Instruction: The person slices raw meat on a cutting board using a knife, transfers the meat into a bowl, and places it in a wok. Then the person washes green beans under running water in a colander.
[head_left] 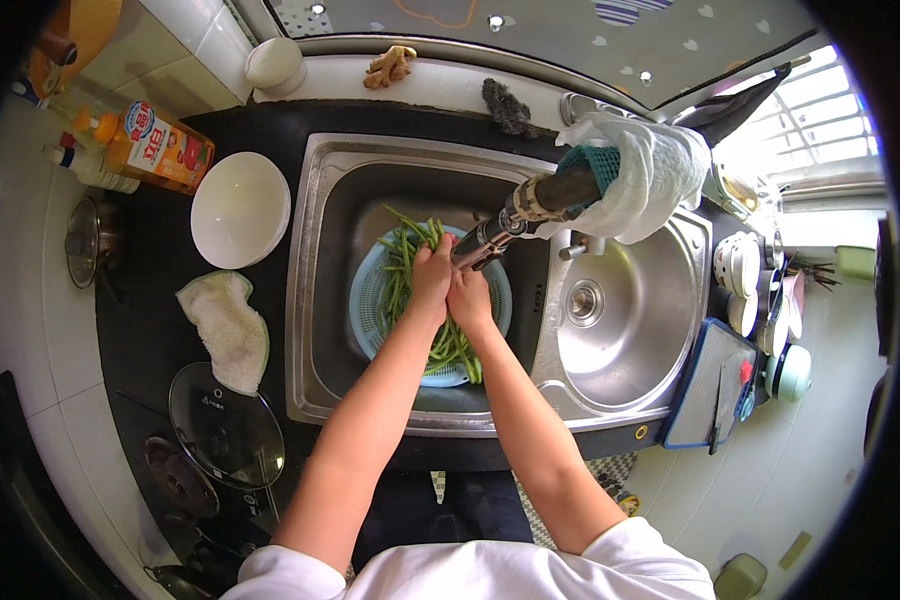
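My left hand (433,277) and my right hand (469,296) press together under the end of a metal tap (487,240). Long green beans (396,274) lie in a light blue plastic colander (367,322), which stands in the large basin of a steel sink (525,352). Bean ends jut out beyond my left hand's curled fingers, which close around some of them. My right hand is bent beside it, its fingers mostly hidden, so its hold on the beans cannot be made out. More beans spread below my wrists.
Left of the sink are a white bowl (241,211), a cloth mitt (229,326), a glass lid (226,424) and an orange detergent bottle (161,146). White cloth (637,180) hangs over the tap's pipe. At right, a knife (718,405) lies on a cutting board (694,405), near stacked bowls (739,262).
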### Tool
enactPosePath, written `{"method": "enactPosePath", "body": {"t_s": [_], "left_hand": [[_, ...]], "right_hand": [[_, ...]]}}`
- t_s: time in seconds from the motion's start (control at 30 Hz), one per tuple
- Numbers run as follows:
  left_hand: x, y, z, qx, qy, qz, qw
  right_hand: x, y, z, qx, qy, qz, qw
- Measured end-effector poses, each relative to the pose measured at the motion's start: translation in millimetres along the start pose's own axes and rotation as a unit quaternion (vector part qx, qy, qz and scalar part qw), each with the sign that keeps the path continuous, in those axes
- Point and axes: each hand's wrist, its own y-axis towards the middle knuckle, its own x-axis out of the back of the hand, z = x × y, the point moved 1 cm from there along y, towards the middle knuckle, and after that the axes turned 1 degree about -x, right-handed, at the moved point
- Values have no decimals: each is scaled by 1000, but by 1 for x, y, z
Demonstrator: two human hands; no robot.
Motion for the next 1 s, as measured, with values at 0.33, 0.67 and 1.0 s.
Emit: {"method": "enactPosePath", "body": {"t_s": [0.33,0.67,1.0], "left_hand": [[37,7,-30,-21,-217,-28,976],[75,-5,-19,-24,-40,-85,995],[17,-10,-8,-60,94,-52,992]], "right_hand": [[-1,-46,-5,-57,-3,80,995],[-63,18,-43,-81,251,94,960],[-19,-57,-4,48,19,-105,993]]}}
